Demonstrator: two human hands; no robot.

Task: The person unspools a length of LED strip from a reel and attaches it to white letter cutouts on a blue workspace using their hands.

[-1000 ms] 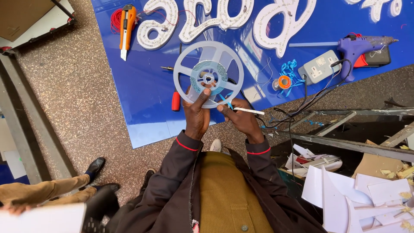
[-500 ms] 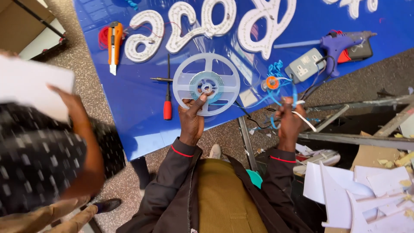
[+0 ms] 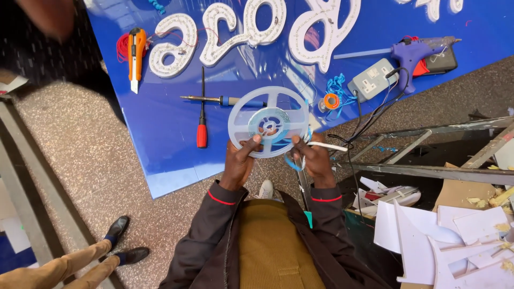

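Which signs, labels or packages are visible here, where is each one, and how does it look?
Sign panel: large glossy blue sheet lying flat on the floor, under the tools.
Sign letters: white raised script shapes dotted with small lights, along the panel's far part.
Reel: pale round spool with a light blue hub label, held by the left hand and right hand.
No screens or packages show.

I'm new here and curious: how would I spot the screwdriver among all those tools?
Find the big blue sign board with white letters. Left of the pale plastic reel held in both hands, the screwdriver lies upright across a blue-handled soldering iron. It alone has a red handle and thin black shaft.
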